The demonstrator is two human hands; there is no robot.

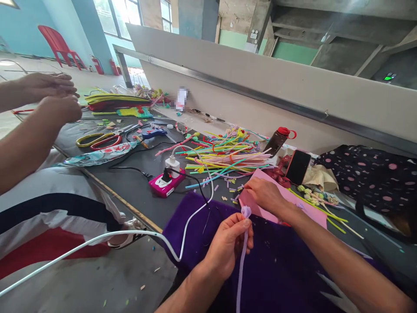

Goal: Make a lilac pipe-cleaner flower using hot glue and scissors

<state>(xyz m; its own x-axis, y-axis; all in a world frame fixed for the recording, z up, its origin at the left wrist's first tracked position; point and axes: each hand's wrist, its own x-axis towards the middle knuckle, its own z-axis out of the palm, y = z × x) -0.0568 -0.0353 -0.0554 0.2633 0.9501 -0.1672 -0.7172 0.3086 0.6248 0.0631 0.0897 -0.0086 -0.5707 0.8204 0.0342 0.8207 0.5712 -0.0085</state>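
Note:
My left hand pinches a lavender pipe cleaner just below its coiled, bud-like top. The rest of the stem hangs down over the dark purple cloth. Farther forward, my right hand rests palm down on a pink sheet, its fingers bent and close together. Whatever its fingertips hold, if anything, is hidden. Short cut pieces of pipe cleaner lie just left of that hand. Beyond them is a pile of coloured pipe cleaners.
A magenta power strip with white cables sits left of centre. Scissors and a blue glue gun lie farther left, near another person's hands. A dark bottle, phone and patterned bag stand at right.

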